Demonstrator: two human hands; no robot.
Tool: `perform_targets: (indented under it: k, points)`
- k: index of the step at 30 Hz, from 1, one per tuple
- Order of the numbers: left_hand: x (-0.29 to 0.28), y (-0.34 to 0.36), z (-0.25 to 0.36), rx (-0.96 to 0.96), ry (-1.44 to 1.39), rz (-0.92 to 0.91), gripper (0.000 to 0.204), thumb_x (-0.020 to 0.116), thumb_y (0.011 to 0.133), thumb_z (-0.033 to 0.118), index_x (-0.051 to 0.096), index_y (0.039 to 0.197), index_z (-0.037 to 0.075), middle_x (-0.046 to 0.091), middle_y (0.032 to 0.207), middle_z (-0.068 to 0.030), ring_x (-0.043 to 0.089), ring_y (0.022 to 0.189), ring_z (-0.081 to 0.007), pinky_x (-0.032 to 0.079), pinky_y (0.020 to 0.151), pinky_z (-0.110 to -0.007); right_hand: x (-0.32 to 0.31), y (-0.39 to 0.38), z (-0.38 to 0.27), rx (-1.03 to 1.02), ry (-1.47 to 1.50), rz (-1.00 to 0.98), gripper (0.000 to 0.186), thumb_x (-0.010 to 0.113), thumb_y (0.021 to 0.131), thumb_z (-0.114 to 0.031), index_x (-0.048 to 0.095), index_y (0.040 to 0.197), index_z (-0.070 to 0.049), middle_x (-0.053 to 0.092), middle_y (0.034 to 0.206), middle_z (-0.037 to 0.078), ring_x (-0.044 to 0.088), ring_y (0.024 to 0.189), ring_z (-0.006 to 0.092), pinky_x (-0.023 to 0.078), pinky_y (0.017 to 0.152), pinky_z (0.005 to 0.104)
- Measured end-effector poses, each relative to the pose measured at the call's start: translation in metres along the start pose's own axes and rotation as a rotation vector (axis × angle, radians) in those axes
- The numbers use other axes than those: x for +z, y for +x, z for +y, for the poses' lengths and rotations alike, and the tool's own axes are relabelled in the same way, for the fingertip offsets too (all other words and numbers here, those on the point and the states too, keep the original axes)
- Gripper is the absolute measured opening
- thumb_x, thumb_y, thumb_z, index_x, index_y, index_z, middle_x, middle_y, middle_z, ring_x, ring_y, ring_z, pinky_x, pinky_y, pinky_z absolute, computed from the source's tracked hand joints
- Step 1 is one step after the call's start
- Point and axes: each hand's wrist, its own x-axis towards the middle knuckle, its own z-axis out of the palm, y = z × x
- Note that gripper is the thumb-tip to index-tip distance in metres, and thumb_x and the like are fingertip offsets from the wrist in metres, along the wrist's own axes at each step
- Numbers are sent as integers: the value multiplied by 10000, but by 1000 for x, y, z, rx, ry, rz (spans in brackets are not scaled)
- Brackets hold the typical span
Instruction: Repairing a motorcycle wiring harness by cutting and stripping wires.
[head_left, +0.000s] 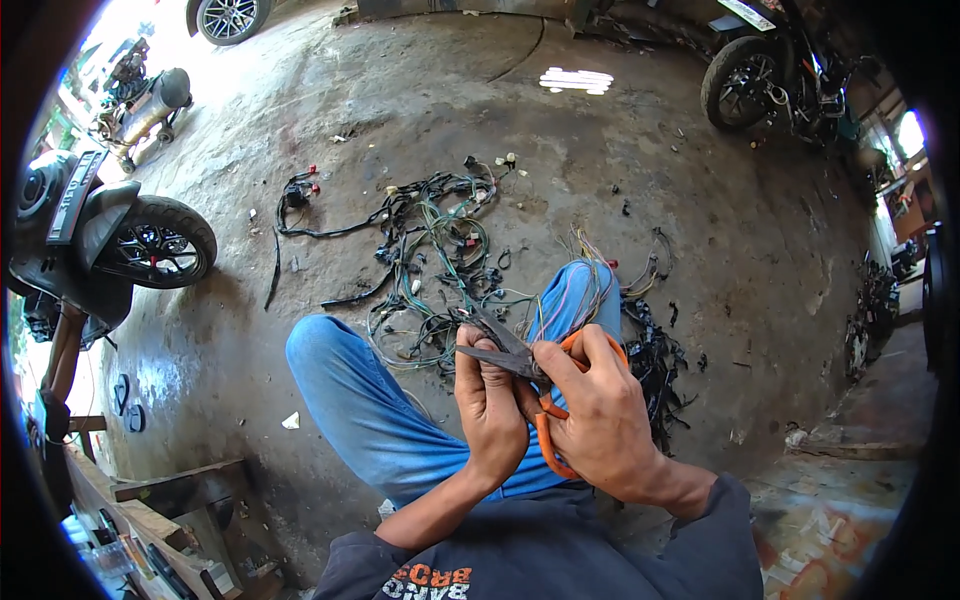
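Lying on the concrete floor (780, 350), the tangled wiring harness (398, 212) spreads toward 11 o'clock. Right hand (605, 430): wrapped around orange-handled scissors (522, 360), blades apart, pointing toward 10 o'clock. Left hand (490, 410), at 9 o'clock: fingers bent narrow at the blades; contents cannot be determined.

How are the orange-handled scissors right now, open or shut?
Open: the right hand holds the orange-handled scissors, and their two dark blades spread apart in a V.
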Motion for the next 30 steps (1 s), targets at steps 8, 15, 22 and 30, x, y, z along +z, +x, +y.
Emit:
perform_targets:
  k: [8, 15, 22, 30]
  points:
    - [-1, -2, 3, 26, 108, -30, 266, 404, 1101, 158, 469, 1324, 30, 594, 975, -30, 492, 620, -42, 403, 527, -191, -2, 0, -1, 50, -22, -20, 407, 766, 776, -87, 615, 1154, -85, 500, 973, 167, 635, 849, 355, 524, 689, 452]
    - [-4, 13, 23, 38, 314, -243, 159, 378, 1090, 98, 456, 1151, -27, 550, 888, -76, 635, 642, -130, 486, 547, -235, -7, 3, 4, 63, -100, -17, 321, 754, 811, -127, 616, 1099, -97, 504, 971, 153, 619, 845, 347, 509, 710, 451]
    - [-10, 12, 23, 25, 302, -304, 143, 418, 1075, 88, 462, 1119, -41, 564, 918, -92, 663, 671, -153, 520, 594, -249, -8, 5, 2, 26, -124, -3, 345, 769, 808, -174, 615, 1110, -105, 495, 962, 140, 586, 862, 320, 496, 739, 433]
    - [-11, 9, 27, 52, 261, -302, 173, 421, 1080, 114, 465, 1134, -45, 588, 925, -98, 663, 671, -148, 530, 597, -245, -13, 2, -3, -32, -156, -35, 362, 748, 786, -118, 593, 1112, -94, 501, 945, 135, 608, 820, 299, 513, 697, 419]
